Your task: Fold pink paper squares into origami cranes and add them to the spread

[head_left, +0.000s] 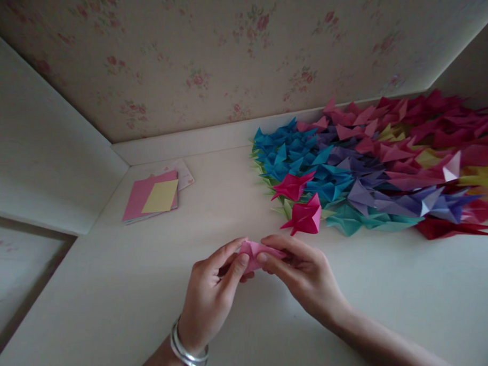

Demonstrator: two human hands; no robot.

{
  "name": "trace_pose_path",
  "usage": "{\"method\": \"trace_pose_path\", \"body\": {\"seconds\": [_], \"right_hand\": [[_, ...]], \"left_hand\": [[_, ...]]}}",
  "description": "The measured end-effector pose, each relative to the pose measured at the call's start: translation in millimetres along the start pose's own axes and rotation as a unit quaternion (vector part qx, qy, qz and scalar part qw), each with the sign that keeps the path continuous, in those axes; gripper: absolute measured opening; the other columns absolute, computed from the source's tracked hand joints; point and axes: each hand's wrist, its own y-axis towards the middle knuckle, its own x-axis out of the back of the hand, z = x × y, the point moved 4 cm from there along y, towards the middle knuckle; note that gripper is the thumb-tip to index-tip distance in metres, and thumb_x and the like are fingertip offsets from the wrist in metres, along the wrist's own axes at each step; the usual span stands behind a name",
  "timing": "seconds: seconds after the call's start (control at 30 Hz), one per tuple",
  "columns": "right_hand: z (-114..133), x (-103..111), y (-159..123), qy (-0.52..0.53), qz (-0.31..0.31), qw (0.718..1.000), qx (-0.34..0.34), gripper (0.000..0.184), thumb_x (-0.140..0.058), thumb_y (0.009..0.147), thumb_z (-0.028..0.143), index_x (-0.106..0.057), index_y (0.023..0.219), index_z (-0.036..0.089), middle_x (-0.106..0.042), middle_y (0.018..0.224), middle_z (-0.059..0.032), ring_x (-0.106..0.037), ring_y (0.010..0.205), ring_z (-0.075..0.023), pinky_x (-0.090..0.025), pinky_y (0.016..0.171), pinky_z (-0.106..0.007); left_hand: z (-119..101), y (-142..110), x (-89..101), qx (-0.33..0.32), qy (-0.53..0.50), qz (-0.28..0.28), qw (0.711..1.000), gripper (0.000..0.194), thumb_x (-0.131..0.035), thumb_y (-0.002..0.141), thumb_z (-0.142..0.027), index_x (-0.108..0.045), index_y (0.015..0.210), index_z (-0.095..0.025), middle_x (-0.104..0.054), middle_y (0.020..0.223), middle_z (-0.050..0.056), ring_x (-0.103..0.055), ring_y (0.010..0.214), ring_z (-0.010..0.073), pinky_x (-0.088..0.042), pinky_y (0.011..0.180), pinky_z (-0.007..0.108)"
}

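Both my hands meet over the white table (124, 285) and pinch a small pink folded paper (254, 251). My left hand (212, 291), with silver bangles on its wrist, grips the paper's left end between thumb and fingers. My right hand (300, 273) holds the right end, fingers closed around it. Most of the paper is hidden by my fingers. Just beyond the hands lie two finished magenta origami flowers (305, 216).
A big heap of folded origami pieces (372, 166) in blue, purple, pink, red, green and yellow covers the back right of the table. A stack of pink and yellow paper sheets (153, 198) lies at the back left. Floral wallpaper (216, 59) rises behind.
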Motion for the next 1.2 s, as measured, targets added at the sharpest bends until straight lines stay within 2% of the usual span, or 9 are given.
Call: {"method": "trace_pose_path", "body": {"seconds": [0.2, 0.33, 0.43, 0.5, 0.7, 0.8, 0.9, 1.03, 1.2], "right_hand": [[11, 1, 0, -0.079, 0.021, 0.992, 0.101, 0.016, -0.066, 0.091, 0.024, -0.078, 0.102, 0.022, -0.071, 0.082, -0.0049, -0.067, 0.073, -0.017, -0.052, 0.064, -0.026], [10, 1, 1, -0.093, 0.018, 0.991, 0.098, 0.018, -0.067, 0.091, 0.024, -0.078, 0.104, 0.022, -0.072, 0.083, -0.0056, -0.067, 0.072, -0.0176, -0.052, 0.063, -0.026], [9, 1, 1, -0.1, 0.017, 0.991, 0.09, 0.018, -0.067, 0.091, 0.024, -0.078, 0.105, 0.023, -0.073, 0.082, -0.0051, -0.067, 0.071, -0.0175, -0.052, 0.063, -0.026], [9, 1, 1, -0.104, 0.02, 0.99, 0.092, 0.019, -0.066, 0.091, 0.024, -0.078, 0.105, 0.025, -0.073, 0.081, -0.0048, -0.067, 0.07, -0.0175, -0.052, 0.062, -0.026], [10, -3, 2, -0.105, 0.069, 0.987, 0.1, 0.02, -0.067, 0.09, 0.022, -0.079, 0.106, 0.023, -0.074, 0.083, -0.0057, -0.068, 0.07, -0.0173, -0.053, 0.064, -0.026], [10, -2, 3, -0.1, 0.076, 0.986, 0.105, 0.02, -0.067, 0.09, 0.022, -0.079, 0.106, 0.023, -0.074, 0.082, -0.0058, -0.068, 0.07, -0.0168, -0.054, 0.064, -0.025], [9, -1, 4, -0.097, 0.084, 0.986, 0.103, 0.021, -0.067, 0.09, 0.023, -0.078, 0.107, 0.024, -0.074, 0.083, -0.0064, -0.069, 0.071, -0.0172, -0.053, 0.064, -0.025], [4, -1, 5, -0.083, 0.114, 0.989, 0.046, 0.021, -0.067, 0.09, 0.028, -0.079, 0.107, 0.023, -0.073, 0.081, -0.0059, -0.068, 0.071, -0.0168, -0.052, 0.062, -0.025], [-7, -2, 5, 0.034, 0.132, 0.981, -0.138, 0.038, -0.067, 0.088, 0.043, -0.075, 0.112, 0.016, -0.074, 0.075, -0.0048, -0.068, 0.069, -0.0161, -0.056, 0.062, -0.024]], "left_hand": [[1, 0, -0.2, -0.015, 0.027, 0.0, 1.0, 0.029, -0.058, 0.095, -0.03, -0.068, 0.123, -0.025, -0.079, 0.08, -0.001, -0.072, 0.059, 0.0126, -0.06, 0.059, 0.02], [-1, -1, -1.4, -0.054, 0.08, -0.006, 0.995, 0.033, -0.055, 0.097, -0.026, -0.066, 0.127, -0.022, -0.08, 0.094, 0.003, -0.074, 0.064, 0.0135, -0.06, 0.064, 0.02], [-3, -1, -0.8, -0.09, 0.127, -0.025, 0.987, 0.031, -0.057, 0.095, -0.023, -0.069, 0.123, -0.021, -0.078, 0.109, 0.006, -0.075, 0.086, 0.0183, -0.059, 0.079, 0.024], [-5, -1, 0.6, -0.111, 0.142, -0.039, 0.983, 0.027, -0.059, 0.094, -0.021, -0.072, 0.118, -0.021, -0.078, 0.109, 0.007, -0.074, 0.094, 0.0201, -0.058, 0.084, 0.025], [-5, 2, 6.5, -0.12, 0.142, -0.055, 0.981, 0.015, -0.066, 0.09, -0.021, -0.078, 0.099, -0.02, -0.08, 0.087, 0.004, -0.074, 0.076, 0.017, -0.058, 0.073, 0.023], [-2, 4, 8.5, -0.091, 0.128, -0.051, 0.986, 0.02, -0.069, 0.088, -0.023, -0.077, 0.106, -0.02, -0.081, 0.093, 0.004, -0.076, 0.079, 0.0174, -0.059, 0.074, 0.023], [-2, 5, 7.3, -0.105, 0.107, -0.017, 0.989, 0.024, -0.068, 0.089, -0.022, -0.075, 0.112, -0.022, -0.081, 0.096, 0.004, -0.076, 0.08, 0.0174, -0.06, 0.073, 0.023], [-1, 6, 8.3, -0.079, 0.104, -0.003, 0.991, 0.013, -0.068, 0.088, -0.024, -0.078, 0.097, -0.022, -0.081, 0.092, 0.003, -0.075, 0.08, 0.0167, -0.058, 0.076, 0.022], [4, 6, 12.5, -0.008, 0.091, -0.018, 0.996, 0.014, -0.066, 0.09, -0.03, -0.076, 0.095, -0.022, -0.079, 0.088, 0.001, -0.073, 0.077, 0.0155, -0.055, 0.07, 0.02]]}}
